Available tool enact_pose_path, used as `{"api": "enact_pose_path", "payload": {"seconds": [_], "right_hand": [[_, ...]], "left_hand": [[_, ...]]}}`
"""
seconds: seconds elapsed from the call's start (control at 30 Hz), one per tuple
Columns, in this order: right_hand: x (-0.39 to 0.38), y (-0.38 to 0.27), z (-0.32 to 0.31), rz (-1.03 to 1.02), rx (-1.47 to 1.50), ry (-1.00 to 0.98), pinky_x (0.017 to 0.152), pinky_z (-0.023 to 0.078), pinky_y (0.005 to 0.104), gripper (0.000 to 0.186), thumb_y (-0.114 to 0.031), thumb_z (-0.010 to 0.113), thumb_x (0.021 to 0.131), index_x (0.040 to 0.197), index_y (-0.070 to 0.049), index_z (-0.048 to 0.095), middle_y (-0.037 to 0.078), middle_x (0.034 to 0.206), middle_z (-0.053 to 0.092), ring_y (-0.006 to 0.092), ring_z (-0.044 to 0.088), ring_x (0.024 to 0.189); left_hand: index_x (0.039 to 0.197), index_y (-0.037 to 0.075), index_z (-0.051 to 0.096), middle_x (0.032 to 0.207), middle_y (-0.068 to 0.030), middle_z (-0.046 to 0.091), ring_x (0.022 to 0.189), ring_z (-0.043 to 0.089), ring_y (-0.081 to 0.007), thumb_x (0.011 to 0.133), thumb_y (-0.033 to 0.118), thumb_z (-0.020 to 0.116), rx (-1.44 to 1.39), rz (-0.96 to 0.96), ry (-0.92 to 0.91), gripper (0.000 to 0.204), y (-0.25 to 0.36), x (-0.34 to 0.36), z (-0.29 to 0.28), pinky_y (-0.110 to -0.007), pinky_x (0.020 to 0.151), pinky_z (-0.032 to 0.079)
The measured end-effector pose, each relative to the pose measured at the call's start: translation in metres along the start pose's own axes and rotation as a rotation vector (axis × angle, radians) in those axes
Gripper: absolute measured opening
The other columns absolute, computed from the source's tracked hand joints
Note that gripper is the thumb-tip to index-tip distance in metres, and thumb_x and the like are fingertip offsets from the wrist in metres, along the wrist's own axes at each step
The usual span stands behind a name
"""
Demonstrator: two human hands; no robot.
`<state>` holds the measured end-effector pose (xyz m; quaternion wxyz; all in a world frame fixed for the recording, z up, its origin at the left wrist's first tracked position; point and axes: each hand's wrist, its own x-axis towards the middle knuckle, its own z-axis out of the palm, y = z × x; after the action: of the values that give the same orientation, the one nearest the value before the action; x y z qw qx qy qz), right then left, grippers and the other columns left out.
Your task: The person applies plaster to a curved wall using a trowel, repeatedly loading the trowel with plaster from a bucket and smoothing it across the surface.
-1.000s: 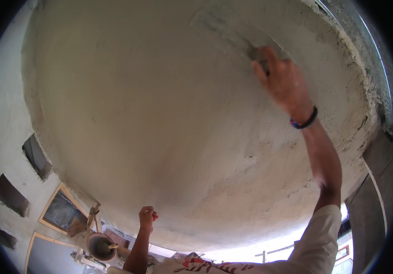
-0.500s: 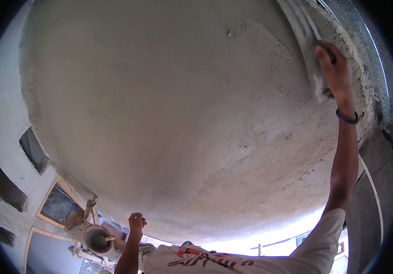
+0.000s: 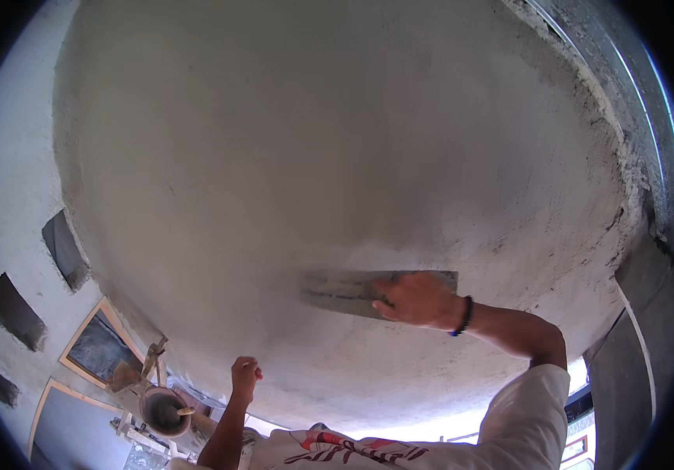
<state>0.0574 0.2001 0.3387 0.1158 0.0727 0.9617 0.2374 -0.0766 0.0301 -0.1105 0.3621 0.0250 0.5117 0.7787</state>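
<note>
A long, flat plastering trowel (image 3: pixel 341 291) lies against the broad grey plastered surface (image 3: pixel 274 157), in the lower middle of the view. My right hand (image 3: pixel 423 300) is closed around its handle, which the fingers hide; the blade reaches out to the left of the hand, slightly blurred. Around the blade the plaster looks smooth, while rougher, pitted patches show toward the right edge. My left hand (image 3: pixel 246 377) is held up at the lower left, apart from the trowel, with its fingers curled in and nothing visible in them.
At the lower left, a round bucket (image 3: pixel 163 412) holds grey mix and a tool with a pale handle, beside wooden pieces (image 3: pixel 153 358). A pale wall (image 3: pixel 8 196) with square openings and wood-framed windows (image 3: pixel 102 345) borders the left. A rough concrete edge (image 3: pixel 627 149) runs along the right.
My right hand has brought the trowel from the upper right down to the lower middle, its blade turned from upright to sideways. The rough plaster marks at upper right are now smoother.
</note>
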Motion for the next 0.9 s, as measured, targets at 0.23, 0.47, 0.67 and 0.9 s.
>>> {"api": "enact_pose_path", "payload": {"seconds": [0.23, 0.47, 0.67, 0.9], "right_hand": [[0.007, 0.104, -0.242, 0.396, -0.257, 0.904, 0.042, 0.048, 0.0357, 0.035, -0.038, 0.052, 0.092, 0.109, -0.009, 0.062, 0.011, 0.049, 0.055, 0.0232, 0.057, 0.043], [0.053, 0.037, -0.113, 0.176, -0.313, 0.550, 0.043, 0.049, 0.0400, 0.030, -0.031, 0.052, 0.090, 0.102, -0.003, 0.057, 0.013, 0.053, 0.058, 0.0261, 0.062, 0.048], [-0.002, 0.057, -0.133, 0.083, -0.087, 0.743, 0.038, 0.046, 0.0323, 0.032, -0.034, 0.050, 0.093, 0.113, -0.010, 0.061, 0.011, 0.065, 0.064, 0.0181, 0.056, 0.043], [-0.027, 0.233, -0.281, 0.500, -0.247, 0.951, 0.058, 0.049, 0.0308, 0.062, -0.060, 0.048, 0.089, 0.126, -0.011, 0.055, 0.008, 0.090, 0.060, 0.0145, 0.055, 0.059]], "left_hand": [[0.088, 0.004, 0.056, 0.069, -0.0076, 0.056, 0.056, 0.057, -0.0146, 0.086, 0.005, 0.055, 0.106, -0.124, 0.100, 0.003, 0.004, -0.003, -0.029, -0.027, 0.045, 0.049], [0.090, 0.004, 0.057, 0.069, -0.0075, 0.057, 0.055, 0.057, -0.0147, 0.085, 0.008, 0.057, 0.060, -0.065, 0.010, 0.006, 0.034, 0.008, 0.019, -0.027, 0.046, 0.048], [0.086, 0.004, 0.055, 0.069, -0.0067, 0.057, 0.056, 0.057, -0.0139, 0.086, 0.008, 0.057, 0.124, -0.019, 0.089, 0.004, 0.001, 0.000, -0.028, -0.027, 0.045, 0.047], [0.085, 0.007, 0.056, 0.063, -0.0072, 0.057, 0.051, 0.055, -0.0128, 0.084, 0.011, 0.059, 0.216, -0.049, 0.063, 0.005, -0.041, 0.011, -0.020, -0.026, 0.044, 0.043]]}}
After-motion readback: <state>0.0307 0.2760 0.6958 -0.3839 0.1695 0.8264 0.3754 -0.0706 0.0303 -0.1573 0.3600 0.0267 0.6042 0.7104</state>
